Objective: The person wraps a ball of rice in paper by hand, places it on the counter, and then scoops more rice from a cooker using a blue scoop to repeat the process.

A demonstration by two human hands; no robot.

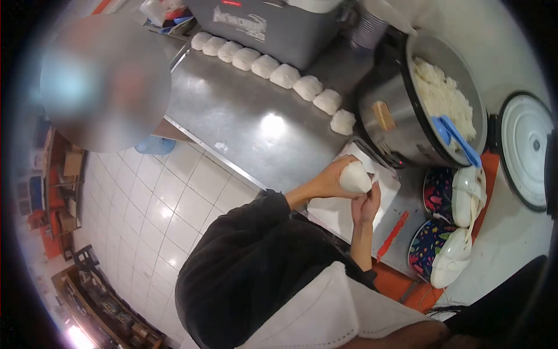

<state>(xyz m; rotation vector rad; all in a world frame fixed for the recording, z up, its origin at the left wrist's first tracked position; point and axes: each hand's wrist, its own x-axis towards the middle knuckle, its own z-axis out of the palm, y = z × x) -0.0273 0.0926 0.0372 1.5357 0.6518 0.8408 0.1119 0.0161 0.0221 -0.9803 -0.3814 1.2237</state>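
A white paper-wrapped bundle is between my hands above the counter, its contents hidden. My left hand is wrapped round its side. At its lower edge, the fingers of my right hand are closed against the paper. Directly beneath my hands lie white paper sheets. A row of several similar white wrapped bundles runs along the back of the steel counter. To the right stands a large rice cooker with white rice inside and a blue rice scoop at its rim.
Behind the row stands a grey cooler box, with stacked cups beside it. The cooker's lid hangs open at right. Two floral-patterned containers with white tops sit near a red strip. Tiled floor lies left.
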